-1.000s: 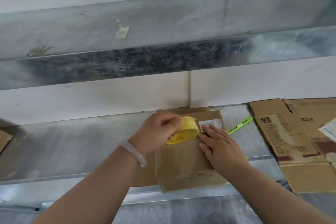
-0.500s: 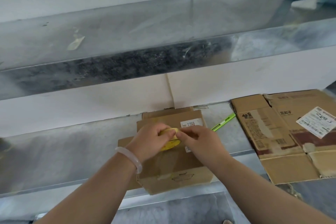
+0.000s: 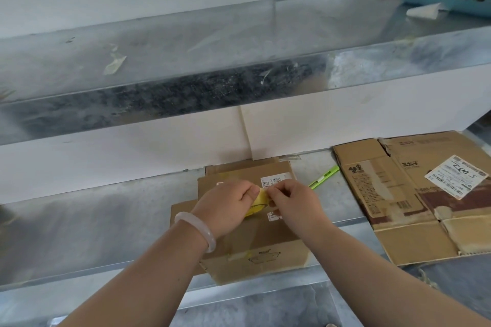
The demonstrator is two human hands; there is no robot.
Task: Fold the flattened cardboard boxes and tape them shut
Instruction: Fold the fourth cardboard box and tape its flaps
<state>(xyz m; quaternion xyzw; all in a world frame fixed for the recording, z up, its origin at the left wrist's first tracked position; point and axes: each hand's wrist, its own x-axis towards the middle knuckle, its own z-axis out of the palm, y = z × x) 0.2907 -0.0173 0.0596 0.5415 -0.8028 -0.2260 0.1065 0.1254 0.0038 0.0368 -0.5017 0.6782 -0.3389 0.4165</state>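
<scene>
Left hand point(image 3: 223, 207) gripping tape roll point(image 3: 257, 204); right hand point(image 3: 295, 204) fingers point(image 3: 277, 190) pinching roll's edge, likely tape end. Both working above folded box point(image 3: 255, 257) on desk point(image 3: 106, 220). You should be drawing tape low, straight along seam.

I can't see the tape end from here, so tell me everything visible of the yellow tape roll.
The yellow tape roll is small and glossy, mostly hidden between both hands over the folded cardboard box. The left hand grips it from the left; the right hand pinches at its upper rim. Whether a tape end is lifted cannot be told.
</scene>
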